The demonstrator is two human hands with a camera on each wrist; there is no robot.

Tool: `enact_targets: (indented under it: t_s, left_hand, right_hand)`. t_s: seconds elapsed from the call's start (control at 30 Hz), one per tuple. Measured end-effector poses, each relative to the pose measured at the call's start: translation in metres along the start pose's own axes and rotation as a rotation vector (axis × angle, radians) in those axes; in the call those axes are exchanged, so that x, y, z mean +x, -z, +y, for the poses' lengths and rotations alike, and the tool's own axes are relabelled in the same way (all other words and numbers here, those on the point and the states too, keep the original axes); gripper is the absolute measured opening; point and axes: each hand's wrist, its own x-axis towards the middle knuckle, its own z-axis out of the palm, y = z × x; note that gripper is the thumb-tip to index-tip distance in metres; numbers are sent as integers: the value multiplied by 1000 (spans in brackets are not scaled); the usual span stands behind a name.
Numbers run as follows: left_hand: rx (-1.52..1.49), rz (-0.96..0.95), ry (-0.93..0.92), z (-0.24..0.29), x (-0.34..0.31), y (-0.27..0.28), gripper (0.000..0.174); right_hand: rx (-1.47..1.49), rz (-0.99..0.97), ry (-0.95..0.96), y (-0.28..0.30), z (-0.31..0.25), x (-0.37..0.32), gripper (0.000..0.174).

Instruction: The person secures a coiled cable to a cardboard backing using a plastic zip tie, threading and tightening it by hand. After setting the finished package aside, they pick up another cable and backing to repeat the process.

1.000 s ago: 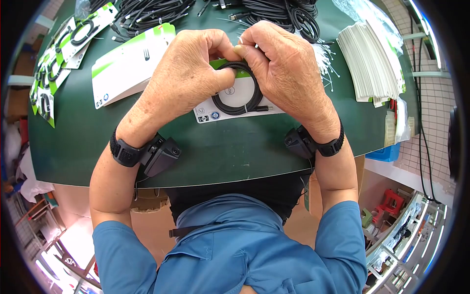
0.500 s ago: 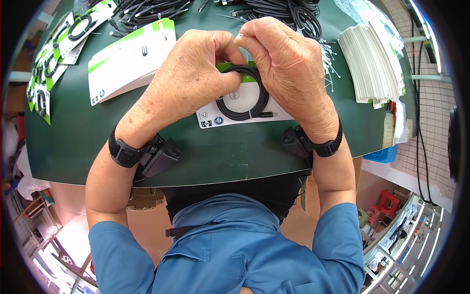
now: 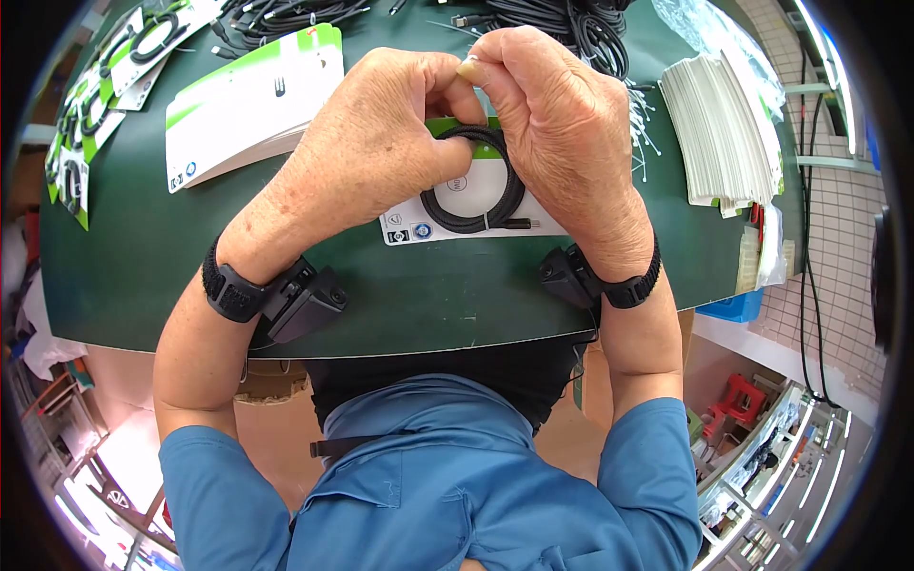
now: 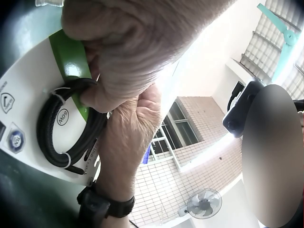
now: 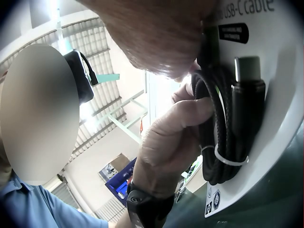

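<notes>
A black coiled cable point(image 3: 511, 195) lies against a white-and-green card point(image 3: 392, 221), its metal plug near the lower edge. My left hand point(image 3: 367, 138) grips the coil and card at the upper left, thumb over the coil. Above the card, my right hand point(image 3: 571, 124) pinches a tiny white piece, seemingly a tie end, between thumb and forefinger. In the left wrist view, two white ties bind the coil point(image 4: 45, 128). The right wrist view shows the left thumb pressed on the cable point(image 5: 213, 166); the right fingertips are hidden there.
Blank-looking cards point(image 3: 252, 105) are stacked at left, beyond them cards with cables point(image 3: 143, 57). Loose black cables point(image 3: 562, 29) lie at the back, white ties point(image 3: 643, 133) right of my right hand. Another card stack point(image 3: 714, 133) stands at the right on the green table point(image 3: 419, 305).
My right fingertips have risen away from the left forefinger, still pinched. The coil and card have shifted slightly right in the head view, with my left hand still gripping them.
</notes>
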Motion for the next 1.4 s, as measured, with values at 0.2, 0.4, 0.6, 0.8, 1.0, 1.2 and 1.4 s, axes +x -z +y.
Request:
enact_targets:
  t_s: [0.2, 0.4, 0.6, 0.8, 1.0, 1.2, 1.4]
  left_hand:
    - [7, -19, 24, 3, 0, 2, 17]
    - [-5, -12, 33, 2, -1, 1, 17]
    - [8, -10, 41, 5, -1, 2, 17]
    - [25, -5, 43, 5, -2, 2, 17]
    - [-4, 42, 30, 5, 0, 9, 18]
    - [-61, 92, 16, 12, 4, 16, 17]
    - [-81, -16, 70, 18, 3, 24, 29]
  right_hand:
    - [36, 95, 51, -8, 6, 0, 12]
    - [71, 79, -53, -4, 1, 0, 10]
    - [112, 122, -55, -7, 1, 1, 11]
    - [149, 89, -87, -1, -2, 2, 11]
    - [212, 54, -7, 19, -3, 9, 16]
    - [228, 91, 129, 31, -8, 8, 17]
    - [468, -196, -6, 44, -10, 7, 22]
